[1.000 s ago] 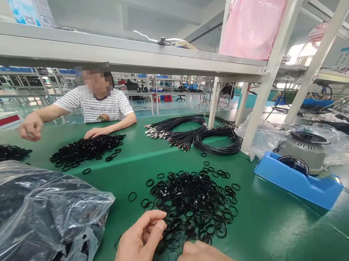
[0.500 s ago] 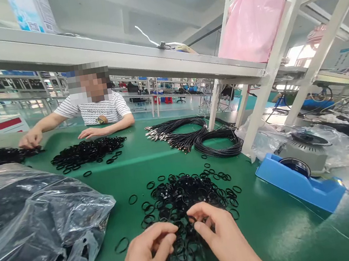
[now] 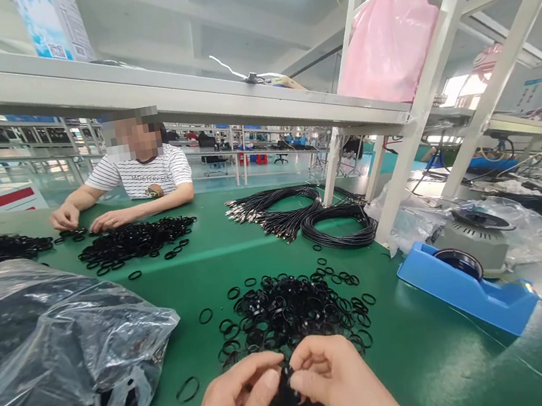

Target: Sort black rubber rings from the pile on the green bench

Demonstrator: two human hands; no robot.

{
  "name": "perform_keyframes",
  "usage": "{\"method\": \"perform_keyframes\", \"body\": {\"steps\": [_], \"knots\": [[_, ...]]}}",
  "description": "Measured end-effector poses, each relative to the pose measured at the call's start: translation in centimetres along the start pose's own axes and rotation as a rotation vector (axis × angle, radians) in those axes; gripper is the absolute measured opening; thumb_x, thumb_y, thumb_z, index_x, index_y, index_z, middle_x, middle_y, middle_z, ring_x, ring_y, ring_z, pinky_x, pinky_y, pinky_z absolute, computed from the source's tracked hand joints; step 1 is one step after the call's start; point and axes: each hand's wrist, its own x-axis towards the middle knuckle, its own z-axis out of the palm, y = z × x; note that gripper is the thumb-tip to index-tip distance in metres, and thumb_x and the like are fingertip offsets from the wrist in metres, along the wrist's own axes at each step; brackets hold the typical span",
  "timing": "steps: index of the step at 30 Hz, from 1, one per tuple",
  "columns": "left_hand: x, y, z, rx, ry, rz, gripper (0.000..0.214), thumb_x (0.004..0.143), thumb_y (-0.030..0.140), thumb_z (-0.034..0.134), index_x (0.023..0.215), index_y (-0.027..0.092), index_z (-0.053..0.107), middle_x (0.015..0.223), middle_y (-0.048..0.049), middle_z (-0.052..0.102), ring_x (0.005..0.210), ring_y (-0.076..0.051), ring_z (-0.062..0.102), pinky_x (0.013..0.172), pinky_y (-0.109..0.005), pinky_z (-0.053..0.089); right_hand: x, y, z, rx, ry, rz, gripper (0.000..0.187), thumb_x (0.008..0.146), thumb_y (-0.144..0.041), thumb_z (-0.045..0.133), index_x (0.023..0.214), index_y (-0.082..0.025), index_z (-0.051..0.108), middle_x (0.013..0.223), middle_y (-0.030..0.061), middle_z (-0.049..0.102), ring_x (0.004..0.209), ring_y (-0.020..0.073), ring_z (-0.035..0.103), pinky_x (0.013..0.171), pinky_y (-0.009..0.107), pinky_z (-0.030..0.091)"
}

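Many thin black rings (image 3: 291,302) lie in a loose pile on the green table in front of me. Over the near side of that pile, my left hand (image 3: 240,400) and my right hand (image 3: 334,378) meet almost fingertip to fingertip. Both are closed in a pinch, with a small cluster of black rings (image 3: 288,373) between them. Fingers partly hide these rings, so how many each hand grips cannot be made out. More rings lie below the hands, dark and blurred. A single ring (image 3: 187,388) lies apart to the left.
A clear plastic bag (image 3: 67,345) of black rings stands at left. Across the table, a person (image 3: 142,172) handles rings beside another pile (image 3: 138,241). Coiled black cables (image 3: 339,225) lie near a shelf post (image 3: 398,162); a blue tape dispenser (image 3: 470,288) stands at right.
My right hand has moved left and slightly down, bringing its fingertips against my left hand's. The person opposite has brought both hands closer together near the far pile.
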Motion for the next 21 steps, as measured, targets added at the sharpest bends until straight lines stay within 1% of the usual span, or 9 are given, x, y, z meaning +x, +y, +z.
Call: {"method": "perform_keyframes", "body": {"steps": [2, 3, 7, 11, 13, 15, 17, 18, 21], "knots": [[0.1, -0.1, 0.4, -0.065, -0.051, 0.02, 0.028, 0.084, 0.043, 0.058, 0.105, 0.028, 0.068, 0.085, 0.0002, 0.072, 0.075, -0.018, 0.063, 0.063, -0.023, 0.048, 0.2, 0.4, 0.0, 0.143, -0.006, 0.014, 0.006, 0.069, -0.015, 0.06, 0.075, -0.014, 0.063, 0.062, -0.0006, 0.061, 0.057, 0.0131, 0.059, 0.056, 0.024, 0.046], [0.1, -0.2, 0.6, -0.083, -0.044, 0.022, 0.026, 0.083, 0.041, 0.06, 0.102, 0.026, 0.07, 0.08, 0.0003, 0.071, 0.072, -0.018, 0.062, 0.063, -0.023, 0.048, 0.3, 0.6, 0.1, 0.163, -0.001, 0.013, 0.008, 0.069, -0.015, 0.061, 0.076, -0.013, 0.064, 0.062, -0.0001, 0.061, 0.057, 0.013, 0.059, 0.056, 0.024, 0.047], [0.4, -0.5, 0.8, -0.127, 0.054, -0.031, 0.02, 0.082, 0.036, 0.061, 0.09, 0.021, 0.072, 0.064, 0.0015, 0.066, 0.063, -0.016, 0.06, 0.061, -0.023, 0.047, 0.5, 0.8, 0.4, 0.142, 0.05, -0.017, 0.009, 0.071, -0.015, 0.06, 0.08, -0.014, 0.062, 0.063, 0.0005, 0.062, 0.061, 0.0156, 0.064, 0.058, 0.025, 0.048], [0.4, -0.4, 0.7, -0.3, 0.081, -0.077, 0.024, 0.078, 0.042, 0.065, 0.084, 0.019, 0.07, 0.062, 0.0014, 0.065, 0.056, -0.014, 0.056, 0.055, -0.023, 0.046, 0.4, 0.6, 0.5, 0.024, 0.127, -0.085, 0.004, 0.074, -0.014, 0.057, 0.076, -0.017, 0.057, 0.064, -0.0006, 0.063, 0.06, 0.0161, 0.065, 0.057, 0.025, 0.047], [0.5, -0.4, 0.7, -0.372, 0.088, -0.096, 0.029, 0.074, 0.046, 0.068, 0.081, 0.019, 0.069, 0.061, 0.002, 0.064, 0.05, -0.012, 0.053, 0.049, -0.022, 0.044, 0.4, 0.5, 0.6, -0.004, 0.127, -0.11, 0.003, 0.075, -0.017, 0.057, 0.077, -0.017, 0.058, 0.067, 0.0002, 0.064, 0.061, 0.0165, 0.065, 0.058, 0.026, 0.048], [0.6, -0.6, 0.8, -0.397, 0.096, -0.089, 0.032, 0.071, 0.049, 0.07, 0.076, 0.018, 0.067, 0.059, 0.0031, 0.061, 0.046, -0.01, 0.05, 0.044, -0.02, 0.041, 0.3, 0.5, 0.8, -0.003, 0.116, -0.13, 0.009, 0.075, -0.021, 0.059, 0.083, -0.017, 0.062, 0.072, 0.0024, 0.066, 0.065, 0.0174, 0.065, 0.06, 0.027, 0.049], [0.7, -0.9, 0.8, -0.392, 0.097, -0.071, 0.034, 0.069, 0.05, 0.071, 0.072, 0.017, 0.066, 0.055, 0.0041, 0.058, 0.044, -0.009, 0.048, 0.043, -0.019, 0.04, 0.3, 0.6, 1.0, 0.027, 0.103, -0.135, 0.014, 0.073, -0.024, 0.063, 0.085, -0.016, 0.066, 0.075, 0.0036, 0.067, 0.069, 0.0177, 0.063, 0.061, 0.027, 0.049], [0.7, -1.0, 0.7, -0.387, 0.09, -0.066, 0.033, 0.07, 0.05, 0.071, 0.071, 0.017, 0.066, 0.054, 0.0041, 0.057, 0.044, -0.009, 0.049, 0.043, -0.019, 0.04, 0.4, 0.7, 1.1, 0.058, 0.093, -0.13, 0.015, 0.072, -0.025, 0.065, 0.083, -0.016, 0.067, 0.072, 0.0033, 0.066, 0.068, 0.0173, 0.062, 0.062, 0.026, 0.048], [0.8, -1.0, 0.4, -0.389, 0.069, -0.059, 0.031, 0.073, 0.047, 0.069, 0.075, 0.016, 0.069, 0.055, 0.0018, 0.061, 0.049, -0.011, 0.053, 0.046, -0.02, 0.043, 0.6, 1.3, 1.2, 0.199, 0.057, -0.088, 0.014, 0.069, -0.026, 0.069, 0.074, -0.014, 0.065, 0.061, 0.0002, 0.061, 0.058, 0.0139, 0.059, 0.057, 0.024, 0.045]]}}
